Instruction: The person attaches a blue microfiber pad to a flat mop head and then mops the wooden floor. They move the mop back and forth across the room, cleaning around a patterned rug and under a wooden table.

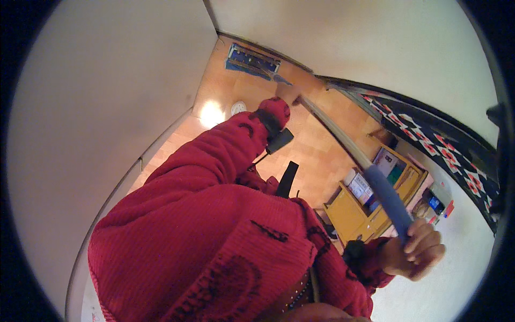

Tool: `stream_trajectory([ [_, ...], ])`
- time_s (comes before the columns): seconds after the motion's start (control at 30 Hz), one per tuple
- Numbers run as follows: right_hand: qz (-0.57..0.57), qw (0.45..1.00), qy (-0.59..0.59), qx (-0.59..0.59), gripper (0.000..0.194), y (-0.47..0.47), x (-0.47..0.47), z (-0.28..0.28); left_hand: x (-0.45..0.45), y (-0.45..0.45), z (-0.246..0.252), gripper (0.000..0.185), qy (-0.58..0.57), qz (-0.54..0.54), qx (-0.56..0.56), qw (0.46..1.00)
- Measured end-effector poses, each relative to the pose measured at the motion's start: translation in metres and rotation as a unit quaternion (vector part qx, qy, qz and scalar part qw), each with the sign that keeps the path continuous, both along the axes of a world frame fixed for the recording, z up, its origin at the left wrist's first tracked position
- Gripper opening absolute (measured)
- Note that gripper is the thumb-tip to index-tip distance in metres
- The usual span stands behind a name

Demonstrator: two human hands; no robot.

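A long pole (334, 131) with a blue-grey sleeve (388, 201) at its near end runs diagonally across the view. My right hand (416, 251), at the lower right, is closed around the sleeve's end. My left hand (289, 91) is blurred at the upper middle, with its fingers wrapped around the far part of the pole. Just beyond it a bluish piece (281, 78) points towards a blue, flat, rectangular thing (251, 64) on the floor by the wall; whether they are joined cannot be told. A black box-shaped object (280, 141) is by my left cuff.
A yellow wooden cabinet (348, 213) with papers and boxes stands at the right, with a phone (434, 202) on a surface beyond it. Patterned black, white and red cloth (446, 151) lies along the right side. Pale walls (100, 88) border the tiled floor, where a round drain cover (238, 107) shows.
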State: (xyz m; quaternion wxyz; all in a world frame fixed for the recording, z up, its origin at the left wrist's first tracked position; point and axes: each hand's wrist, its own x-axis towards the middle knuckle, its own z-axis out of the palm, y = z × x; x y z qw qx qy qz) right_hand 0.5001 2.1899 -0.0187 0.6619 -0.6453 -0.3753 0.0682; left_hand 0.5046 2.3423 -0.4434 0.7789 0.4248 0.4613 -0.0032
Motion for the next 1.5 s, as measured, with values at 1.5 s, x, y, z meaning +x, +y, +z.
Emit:
stream_trajectory([
  [1.5, -0.104, 0.991, 0.086, 0.018, 0.030, -0.099, -0.019, -0.060, -0.001, -0.036, -0.055, 0.020, 0.060, 0.016, -0.174, 0.983],
])
